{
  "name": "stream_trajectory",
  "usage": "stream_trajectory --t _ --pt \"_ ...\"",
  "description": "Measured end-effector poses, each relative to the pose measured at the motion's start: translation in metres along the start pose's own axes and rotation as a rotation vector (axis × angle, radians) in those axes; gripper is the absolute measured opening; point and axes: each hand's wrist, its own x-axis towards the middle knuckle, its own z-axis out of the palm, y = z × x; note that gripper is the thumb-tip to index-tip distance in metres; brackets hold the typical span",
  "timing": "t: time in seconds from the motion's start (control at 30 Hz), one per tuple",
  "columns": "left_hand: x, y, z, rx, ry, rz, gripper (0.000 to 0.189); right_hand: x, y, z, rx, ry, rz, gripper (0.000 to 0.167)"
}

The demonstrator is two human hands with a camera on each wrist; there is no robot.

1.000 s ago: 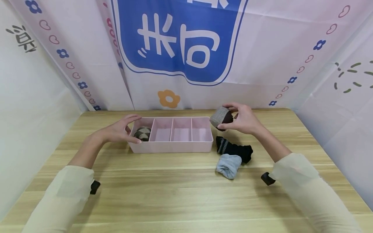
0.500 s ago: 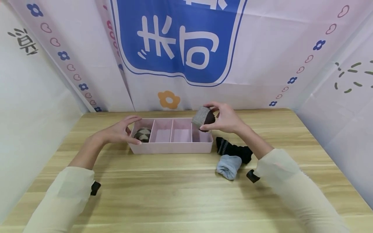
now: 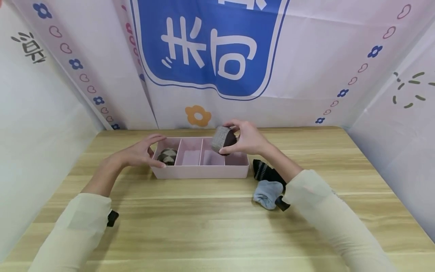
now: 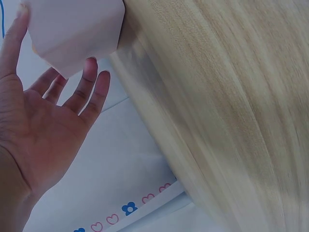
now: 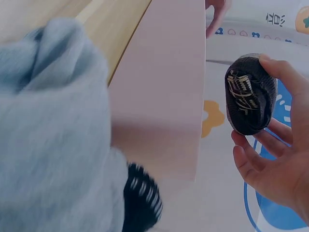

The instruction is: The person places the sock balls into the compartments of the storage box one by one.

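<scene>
I see my right hand holding a rolled grey-and-dark sock ball above the pink divided tray, over its third compartment counted from the tray's left end; the fingers curl round the ball. My left hand sits at the tray's left end with fingers spread and straight, thumb touching the front corner, gripping nothing. Inside the tray's leftmost compartment lies a diamond-patterned sock ball. Just right of the tray on the table lie a dark striped sock and, nearer me, a light blue sock. Behind the tray hangs a backdrop with a blue panel carrying large white characters, only partly visible; I cannot read them with certainty.
</scene>
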Motion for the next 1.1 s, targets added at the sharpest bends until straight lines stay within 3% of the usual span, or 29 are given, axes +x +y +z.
stream_trajectory --t 0.2,0.57,1.1 --pt "-0.001 0.001 0.000 -0.019 0.002 -0.012 0.106 0.011 -0.008 0.011 0.060 -0.034 -0.038 0.080" --pt "-0.001 -0.002 0.001 -0.011 0.000 -0.012 0.105 0.027 -0.019 0.032 0.066 -0.075 -0.048 0.078" --pt "0.000 0.000 0.000 -0.026 -0.012 -0.025 0.105 0.058 -0.031 0.071 -0.121 -0.131 -0.062 0.075"
